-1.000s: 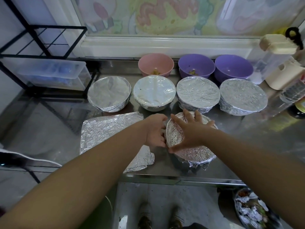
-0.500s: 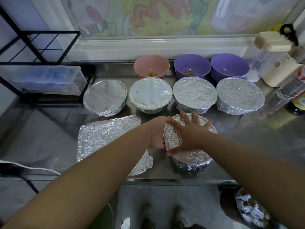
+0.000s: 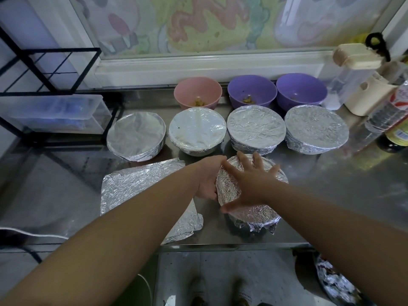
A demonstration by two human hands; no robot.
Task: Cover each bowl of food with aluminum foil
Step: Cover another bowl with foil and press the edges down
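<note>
Head view is showing the right hand [image 3: 249, 184] pressing flat, fingers spread, on the foil-covered bowl [image 3: 254, 214], the left hand [image 3: 207, 180] cupping its left side with curled fingers. It is sitting near the counter [image 3: 331, 195] front edge, beside a loose foil sheet [image 3: 136, 188].

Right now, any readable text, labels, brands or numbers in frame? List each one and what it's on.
Nothing can be read outright.
Red-and-white label on the clear bottle, far right: print too blurred to read.
Yellow label on the dark bottle beside it: marks too small to read.
No print visible on the front bowl, the foil sheet or the pink bowl.
</note>
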